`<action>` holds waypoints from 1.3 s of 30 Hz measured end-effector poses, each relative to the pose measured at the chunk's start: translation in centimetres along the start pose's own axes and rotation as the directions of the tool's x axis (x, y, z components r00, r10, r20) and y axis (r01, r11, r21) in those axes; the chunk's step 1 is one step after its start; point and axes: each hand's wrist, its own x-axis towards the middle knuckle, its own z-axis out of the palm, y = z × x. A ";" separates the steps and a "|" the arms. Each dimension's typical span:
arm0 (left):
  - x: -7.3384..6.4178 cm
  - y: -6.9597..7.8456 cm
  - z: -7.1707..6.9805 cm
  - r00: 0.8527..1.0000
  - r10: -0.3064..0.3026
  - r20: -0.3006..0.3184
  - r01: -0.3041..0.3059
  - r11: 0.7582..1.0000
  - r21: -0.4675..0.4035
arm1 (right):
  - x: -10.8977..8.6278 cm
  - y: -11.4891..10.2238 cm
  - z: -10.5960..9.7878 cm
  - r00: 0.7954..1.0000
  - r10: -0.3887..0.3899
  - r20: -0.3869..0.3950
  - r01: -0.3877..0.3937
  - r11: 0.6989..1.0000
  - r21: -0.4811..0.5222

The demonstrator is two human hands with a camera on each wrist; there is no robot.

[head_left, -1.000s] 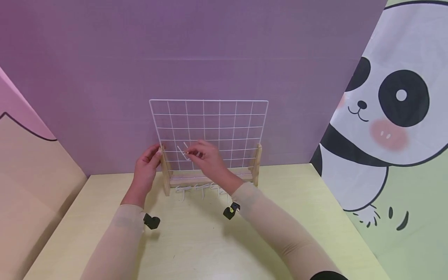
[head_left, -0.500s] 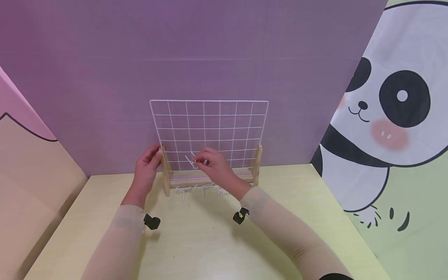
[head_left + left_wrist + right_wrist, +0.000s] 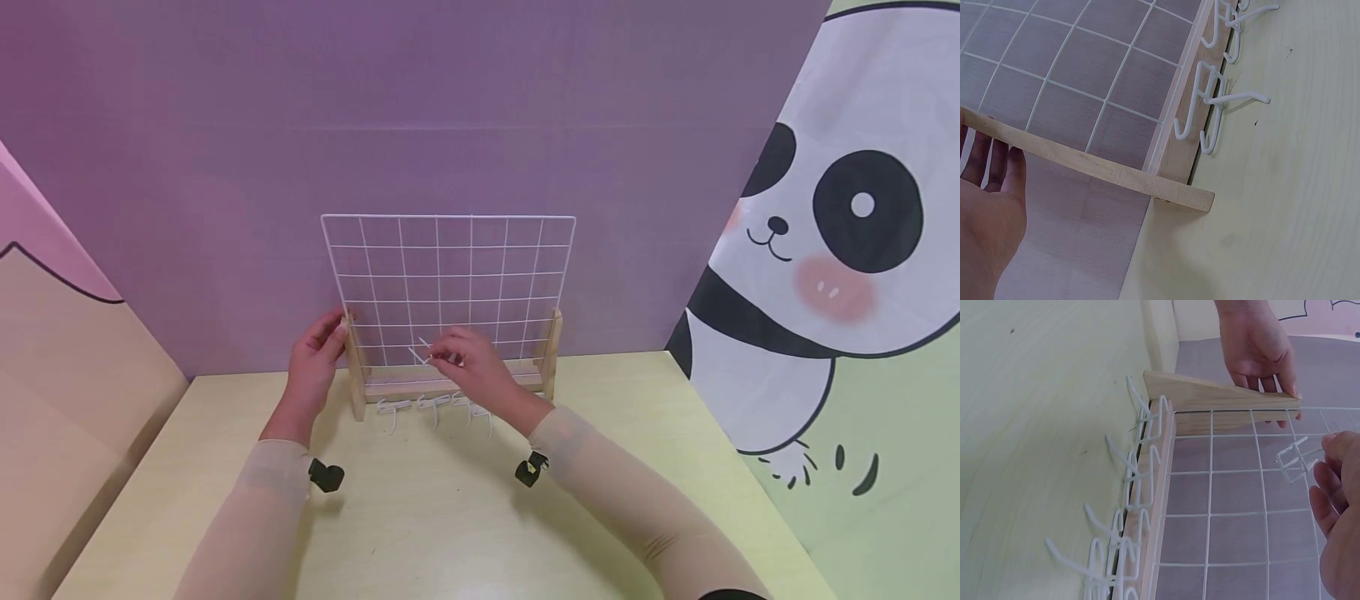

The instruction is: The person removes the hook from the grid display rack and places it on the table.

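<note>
In the head view my left hand [image 3: 311,367] grips the left upright [image 3: 354,375] of a wooden stand, thumb in front and fingers behind. A white wire grid panel [image 3: 471,275] stands upright in that stand. My right hand [image 3: 477,368] pinches a white wire hook [image 3: 1294,462] between thumb and fingers, in front of the grid's lower part. Whether the hook touches the grid wires cannot be told. Several matching hooks [image 3: 393,406] lie in a row along the stand's front foot rail; the left wrist view shows one [image 3: 1213,97] closely.
The stand rests on a pale wooden table [image 3: 420,517] near its back edge. Behind it rises a purple wall covering [image 3: 450,100]. A panda picture [image 3: 862,317] covers the right wall.
My right hand has moved right and down across the front of the grid, carrying the hook. The left hand, the stand and the row of hooks have stayed in place.
</note>
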 end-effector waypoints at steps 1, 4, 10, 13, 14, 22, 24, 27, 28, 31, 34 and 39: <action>0.0 0.1 0.1 1.000 -0.001 -0.005 0.001 1.000 -0.001 | -0.1 0.0 -0.1 1.000 0.006 0.005 -0.006 1.000 -0.006; -0.1 0.2 0.1 1.000 0.002 -0.006 -0.002 1.000 -0.012 | -0.3 0.1 -0.3 1.000 0.015 0.017 -0.014 0.999 -0.035; 0.0 0.2 0.2 1.000 0.003 -0.003 -0.003 1.000 -0.016 | -1.0 0.5 -0.7 0.999 0.004 0.038 -0.001 0.997 -0.082; 0.1 0.2 0.2 1.000 0.001 -0.003 -0.001 1.000 -0.009 | -1.5 0.9 -0.7 0.998 -0.016 0.053 0.021 0.996 -0.087; 0.1 0.3 0.2 1.000 0.002 -0.002 -0.002 1.000 -0.005 | -1.6 1.2 -0.7 0.998 -0.026 0.057 0.032 0.995 -0.093; 0.0 0.4 0.1 1.000 -0.005 0.000 0.005 1.000 0.009 | -2.6 2.6 -0.5 0.992 -0.085 0.091 0.097 0.985 -0.142; 0.0 0.4 0.1 1.000 -0.007 -0.001 0.007 1.000 0.005 | -2.9 2.7 -0.4 0.991 -0.081 0.104 0.096 0.984 -0.150; -0.1 0.3 0.0 1.000 -0.008 -0.002 0.008 1.000 0.003 | -3.3 2.9 -0.2 0.990 -0.080 0.115 0.097 0.983 -0.154; -0.1 0.3 0.0 1.000 -0.005 -0.002 0.005 1.000 0.010 | -3.4 3.0 -0.2 0.990 -0.081 0.119 0.100 0.982 -0.158; -0.2 0.2 0.0 1.000 -0.004 -0.002 0.004 1.000 0.007 | -3.6 3.2 0.0 0.988 -0.070 0.140 0.094 0.980 -0.177; -0.2 0.1 -0.1 1.000 0.000 0.006 0.000 1.000 0.012 | -3.9 3.4 0.2 0.983 -0.046 0.178 0.084 0.973 -0.215; -0.2 0.0 -0.1 1.000 -0.007 0.004 0.007 1.000 0.017 | -4.3 3.5 0.4 0.974 -0.031 0.226 0.094 0.957 -0.273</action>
